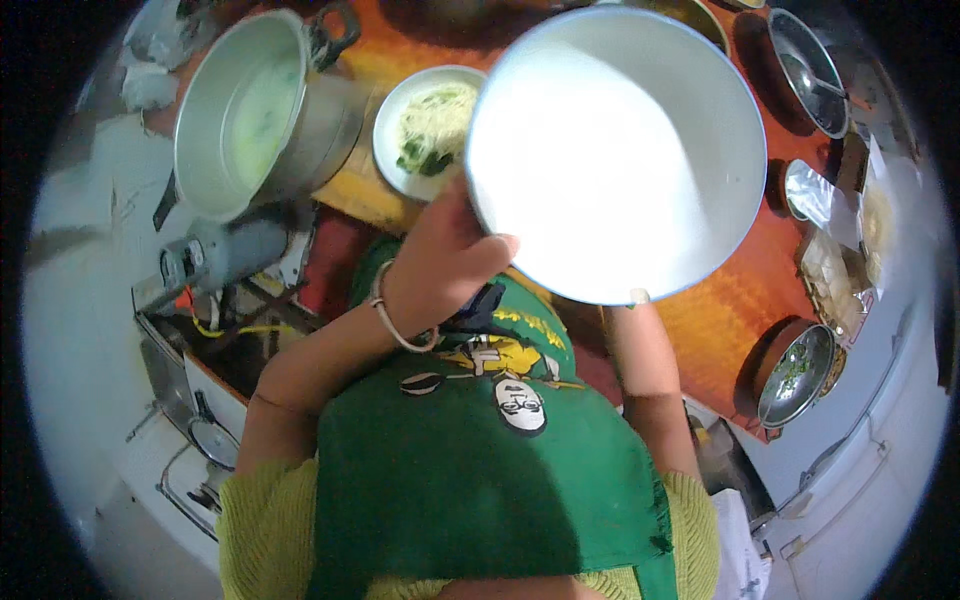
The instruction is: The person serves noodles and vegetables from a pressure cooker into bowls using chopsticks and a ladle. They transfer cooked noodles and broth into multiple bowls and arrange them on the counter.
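Observation:
Both my hands hold a large white basin (620, 160) with a blue rim, raised and tilted so its inside faces me. No food shows in it. My left hand (455, 255) grips the left rim, thumb over the edge and fingers behind. Of my right hand (638, 297) only the thumb tip shows at the near rim; the basin hides its fingers. Left of the basin, a white bowl (385, 150) holds pale noodles (440, 120) and some dark green leaves (423, 158). The basin's edge overlaps that bowl in view.
A big metal pot (320, 130) with cloudy pale liquid stands at the far left. Below it is a grey cylinder (240, 250). Along the table's right lie a metal bowl of chopped greens (797, 370), a foil-covered dish (810, 192) and a dark pan (815, 95) with a utensil.

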